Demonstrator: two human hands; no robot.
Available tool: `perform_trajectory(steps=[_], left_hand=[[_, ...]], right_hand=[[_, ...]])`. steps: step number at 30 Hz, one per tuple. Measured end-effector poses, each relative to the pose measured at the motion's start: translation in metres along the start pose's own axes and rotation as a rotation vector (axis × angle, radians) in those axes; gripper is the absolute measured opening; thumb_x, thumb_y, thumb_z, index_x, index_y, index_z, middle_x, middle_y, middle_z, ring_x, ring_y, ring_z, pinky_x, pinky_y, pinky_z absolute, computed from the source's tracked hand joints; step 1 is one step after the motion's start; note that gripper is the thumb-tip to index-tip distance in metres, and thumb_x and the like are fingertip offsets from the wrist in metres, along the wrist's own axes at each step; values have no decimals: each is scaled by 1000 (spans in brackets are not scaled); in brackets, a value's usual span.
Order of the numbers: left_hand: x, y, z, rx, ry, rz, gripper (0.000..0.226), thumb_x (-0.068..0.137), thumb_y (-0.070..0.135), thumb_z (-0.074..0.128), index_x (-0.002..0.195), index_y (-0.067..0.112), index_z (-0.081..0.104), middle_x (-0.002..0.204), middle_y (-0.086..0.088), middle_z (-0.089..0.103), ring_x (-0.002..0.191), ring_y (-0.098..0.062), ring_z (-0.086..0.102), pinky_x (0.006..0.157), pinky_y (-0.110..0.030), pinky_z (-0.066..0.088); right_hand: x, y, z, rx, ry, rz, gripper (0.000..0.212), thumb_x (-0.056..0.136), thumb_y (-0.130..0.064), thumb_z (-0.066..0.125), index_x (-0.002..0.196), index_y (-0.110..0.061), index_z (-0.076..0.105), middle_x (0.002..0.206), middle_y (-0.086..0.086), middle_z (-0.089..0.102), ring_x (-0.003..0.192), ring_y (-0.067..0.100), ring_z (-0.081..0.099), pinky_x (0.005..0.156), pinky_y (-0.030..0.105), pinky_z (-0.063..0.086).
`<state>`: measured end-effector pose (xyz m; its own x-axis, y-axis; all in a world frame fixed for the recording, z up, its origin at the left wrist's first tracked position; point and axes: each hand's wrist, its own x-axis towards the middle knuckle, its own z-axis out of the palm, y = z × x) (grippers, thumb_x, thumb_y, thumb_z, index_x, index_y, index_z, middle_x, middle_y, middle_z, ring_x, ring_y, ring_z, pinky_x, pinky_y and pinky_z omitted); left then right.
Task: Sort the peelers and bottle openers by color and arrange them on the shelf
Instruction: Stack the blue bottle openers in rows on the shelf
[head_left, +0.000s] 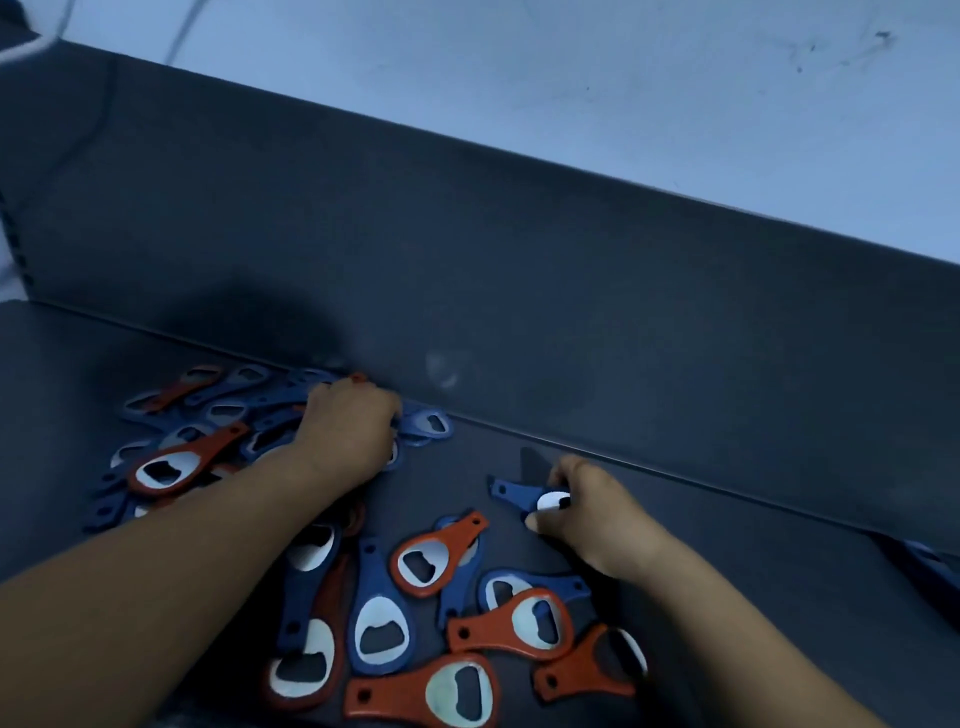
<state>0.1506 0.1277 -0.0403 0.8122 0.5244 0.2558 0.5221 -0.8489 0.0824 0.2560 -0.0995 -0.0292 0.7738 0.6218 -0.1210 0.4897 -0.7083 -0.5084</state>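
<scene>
**Q:** Which piece is in hand, and how does it lie?

**A:** The right hand (587, 514) pinches a blue bottle opener (511, 493) by its metal head, between thumb and forefinger. The handle points away from the fingers toward 10 o'clock, so the long axis runs roughly 10 to 4, low over the shelf (753, 582).

**Q:** Which way lies its likely destination?

**A:** The mostly blue heap (223, 410) lies at about 9 to 10 o'clock from the right hand, against the back panel (519, 312). The handle already leads that way. The left hand (348, 431) is nearer, resting on the heap's right edge. Its fingers are curled downward with the tips hidden, so a grip cannot be told. The unsorted blue-and-orange scatter (415, 613) lies at 7 o'clock.
</scene>
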Motion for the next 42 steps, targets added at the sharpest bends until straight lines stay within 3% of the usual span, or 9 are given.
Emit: perform_trajectory(steps=[5, 8, 12, 16, 24, 29, 33, 39, 42], left_hand=[[-11, 8, -13, -341, 6, 38, 16, 88, 22, 63, 103, 17, 67, 100, -3, 68, 95, -21, 61, 78, -28, 44], [-27, 24, -22, -559, 49, 86, 14, 88, 21, 65, 101, 17, 69, 91, 7, 62, 89, -11, 59, 79, -26, 45], [-51, 58, -28, -603, -2, 281, 21, 87, 24, 67, 108, 22, 69, 93, 10, 59, 93, -8, 57, 85, -23, 44], [-62, 85, -29, -506, -61, 339, 29, 88, 34, 63, 116, 26, 62, 109, 10, 59, 107, -7, 51, 90, -23, 39], [-72, 127, -25, -414, -361, 252, 42, 76, 51, 71, 104, 22, 59, 97, 7, 49, 95, -9, 49, 81, -27, 43], [-62, 154, -26, -321, -525, 282, 29, 80, 27, 73, 103, 13, 64, 109, -2, 59, 101, -19, 56, 85, -30, 49], [-53, 151, -21, -361, -415, 230, 17, 83, 18, 66, 98, 15, 59, 99, -2, 62, 91, -20, 58, 74, -27, 44], [-29, 149, -33, -1462, -260, -316, 15, 88, 7, 63, 77, 18, 61, 68, 3, 60, 57, -5, 54, 54, -16, 45], [-25, 148, -32, -1482, -160, -372, 13, 84, 8, 68, 74, 14, 61, 65, 1, 63, 56, -8, 54, 53, -17, 45]], right_hand=[[-9, -3, -9, 612, -50, 130, 5, 96, -13, 51, 95, -12, 47, 91, 10, 63, 67, 18, 67, 51, 23, 50], [-5, 3, -14, 795, -108, 221, 18, 98, -6, 39, 110, -11, 51, 91, 10, 65, 62, 17, 65, 45, 21, 43], [0, 11, -20, 1042, -338, 299, 49, 98, -53, 36, 113, -14, 61, 84, 10, 66, 60, 20, 62, 45, 22, 45], [-6, 17, -23, 943, -463, 208, 26, 96, -33, 52, 114, -15, 61, 87, 9, 68, 61, 19, 66, 50, 24, 54], [-1, 52, -28, 965, -163, 216, 17, 99, -9, 46, 108, -15, 60, 81, 6, 67, 52, 13, 61, 39, 17, 43], [-3, 57, -32, 1130, -210, 228, 27, 100, -3, 37, 111, -15, 58, 98, 13, 67, 58, 18, 66, 44, 19, 48], [-5, 61, -32, 1255, -266, 219, 37, 97, 6, 31, 116, -12, 58, 103, 16, 68, 69, 23, 69, 54, 25, 57], [-5, 48, -23, 1370, -307, 206, 40, 95, 7, 32, 117, -11, 60, 107, 19, 69, 75, 30, 70, 62, 37, 60], [-5, 36, -17, 1424, -383, 261, 25, 100, -14, 40, 111, -10, 62, 98, 21, 71, 71, 33, 71, 59, 39, 60]])
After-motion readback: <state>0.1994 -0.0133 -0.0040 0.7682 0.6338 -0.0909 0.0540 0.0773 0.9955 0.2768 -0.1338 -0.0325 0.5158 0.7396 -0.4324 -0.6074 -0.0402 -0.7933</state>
